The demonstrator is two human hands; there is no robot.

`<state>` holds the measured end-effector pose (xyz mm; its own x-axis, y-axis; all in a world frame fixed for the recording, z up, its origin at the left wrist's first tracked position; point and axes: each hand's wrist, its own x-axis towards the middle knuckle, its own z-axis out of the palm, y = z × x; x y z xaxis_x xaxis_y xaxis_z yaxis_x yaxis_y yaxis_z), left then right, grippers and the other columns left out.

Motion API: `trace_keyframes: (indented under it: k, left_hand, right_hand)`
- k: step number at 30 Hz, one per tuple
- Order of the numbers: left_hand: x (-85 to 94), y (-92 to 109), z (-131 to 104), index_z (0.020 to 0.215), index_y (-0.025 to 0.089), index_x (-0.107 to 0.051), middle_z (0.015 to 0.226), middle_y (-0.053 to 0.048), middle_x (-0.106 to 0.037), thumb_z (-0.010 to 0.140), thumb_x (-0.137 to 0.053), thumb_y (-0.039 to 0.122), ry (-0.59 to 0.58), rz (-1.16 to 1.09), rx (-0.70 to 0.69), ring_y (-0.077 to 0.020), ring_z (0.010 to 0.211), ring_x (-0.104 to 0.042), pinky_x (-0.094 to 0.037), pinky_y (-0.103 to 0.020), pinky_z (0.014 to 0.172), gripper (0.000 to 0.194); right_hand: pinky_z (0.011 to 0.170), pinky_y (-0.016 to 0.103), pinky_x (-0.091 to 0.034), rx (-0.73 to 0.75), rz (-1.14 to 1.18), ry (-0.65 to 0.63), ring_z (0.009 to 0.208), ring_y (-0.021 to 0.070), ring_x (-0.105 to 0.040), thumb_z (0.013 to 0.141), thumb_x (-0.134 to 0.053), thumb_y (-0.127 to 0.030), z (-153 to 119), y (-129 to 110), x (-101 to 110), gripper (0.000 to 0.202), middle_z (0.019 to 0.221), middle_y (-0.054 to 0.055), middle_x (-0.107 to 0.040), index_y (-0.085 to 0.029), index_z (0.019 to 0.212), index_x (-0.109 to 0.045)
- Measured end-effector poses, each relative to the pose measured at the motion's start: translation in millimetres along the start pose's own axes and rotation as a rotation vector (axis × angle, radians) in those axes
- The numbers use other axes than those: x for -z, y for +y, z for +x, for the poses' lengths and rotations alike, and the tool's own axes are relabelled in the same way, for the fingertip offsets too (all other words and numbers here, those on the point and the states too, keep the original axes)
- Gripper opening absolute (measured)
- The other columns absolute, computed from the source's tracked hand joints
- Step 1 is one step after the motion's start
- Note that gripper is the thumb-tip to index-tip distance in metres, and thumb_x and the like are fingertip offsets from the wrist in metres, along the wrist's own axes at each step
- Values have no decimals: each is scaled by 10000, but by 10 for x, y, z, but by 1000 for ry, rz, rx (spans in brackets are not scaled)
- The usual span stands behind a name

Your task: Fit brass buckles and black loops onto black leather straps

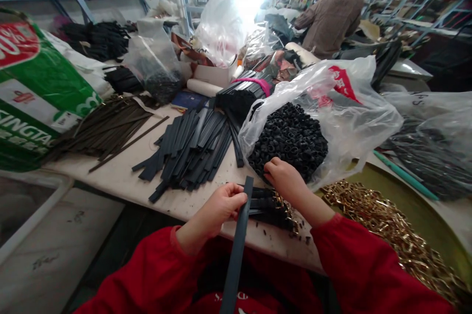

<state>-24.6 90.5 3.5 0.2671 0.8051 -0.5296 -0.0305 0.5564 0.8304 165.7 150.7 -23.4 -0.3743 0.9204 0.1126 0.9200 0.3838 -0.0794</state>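
Note:
Between the thumb and fingers of my left hand (pixel 228 201) is a flat dark strap (pixel 238 250), its upper end sticking up past my fingertips and the rest running down toward my lap. My right hand (pixel 282 176) is at the near edge of a heap of small black loops (pixel 291 137) in an open clear plastic bag (pixel 354 122). Its fingers are pinched together, and whatever they grip is hidden. Below it lies a stack of black straps with gold buckles (pixel 271 208). Left of the bag, many loose dark straps (pixel 195 141) are spread on the table (pixel 147 132).
A round tray (pixel 368 166) of gold buckles (pixel 394 230) stands at right, a teal stick (pixel 405 173) across its rim. Brown strips (pixel 106 127) and a green printed sack (pixel 40 92) are at left. Another person (pixel 334 18) is farther back.

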Motion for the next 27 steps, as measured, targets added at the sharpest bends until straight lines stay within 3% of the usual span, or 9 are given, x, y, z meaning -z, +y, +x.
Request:
trace_keyframes:
  k: [3, 6, 10, 14, 20, 24, 27]
  left_hand:
    - [-19, 0, -10, 736, 162, -481, 605, 40, -561, 660, -549, 200, -24, -53, 24, -58, 501, -500, -345, -147, 448, 108]
    - [-52, -8, -59, 752, 168, -466, 664, 8, -621, 678, -547, 224, -84, -87, 37, -65, 529, -507, -334, -147, 452, 124]
    - [-131, -36, -153, 785, 173, -449, 703, -6, -648, 684, -548, 238, -150, -87, 43, -57, 487, -459, -292, -151, 422, 156]
    - [-244, -81, -255, 729, 180, -389, 519, 50, -554, 697, -486, 172, -118, 18, -86, -53, 449, -420, -301, -149, 440, 102]
    - [-367, -193, -324, 755, 194, -372, 455, 103, -392, 805, -448, 371, -122, 218, -295, -50, 364, -346, -269, -155, 374, 199]
    - [-416, -282, -314, 894, 171, -438, 676, 54, -482, 777, -467, 237, -56, 284, -426, -36, 432, -441, -357, -160, 413, 138]
    - [-461, -331, -334, 987, 170, -429, 724, 38, -507, 756, -471, 207, -57, 288, -368, -55, 456, -494, -383, -167, 397, 237]
  right_hand:
    - [611, 268, -372, -99, 278, 70, 676, 166, -539, 749, -548, -162, -79, 46, 32, 37, 736, 37, -575, -177, 715, -547]
    - [567, 258, -377, -293, 727, 92, 597, 140, -513, 713, -592, -257, -224, 53, 79, 98, 647, -8, -547, -186, 706, -524]
    - [591, 240, -400, -443, 1287, 51, 646, 117, -519, 643, -675, -325, -485, -46, 181, 288, 724, -28, -558, -192, 866, -550]
    - [587, 211, -403, -549, 1623, -49, 585, 76, -497, 602, -737, -330, -717, -194, 256, 283, 633, -57, -543, -182, 731, -533]
    - [450, 166, -353, -684, 1867, -52, 459, 43, -461, 544, -786, -348, -884, -345, 221, 363, 569, -58, -568, -175, 662, -490]
    - [404, 145, -342, -739, 1906, -22, 426, 32, -439, 551, -770, -421, -932, -392, 180, 372, 553, -57, -562, -167, 685, -533]
    - [376, 135, -339, -749, 1886, 11, 411, 33, -437, 608, -719, -467, -968, -397, 157, 347, 515, -65, -525, -169, 688, -561]
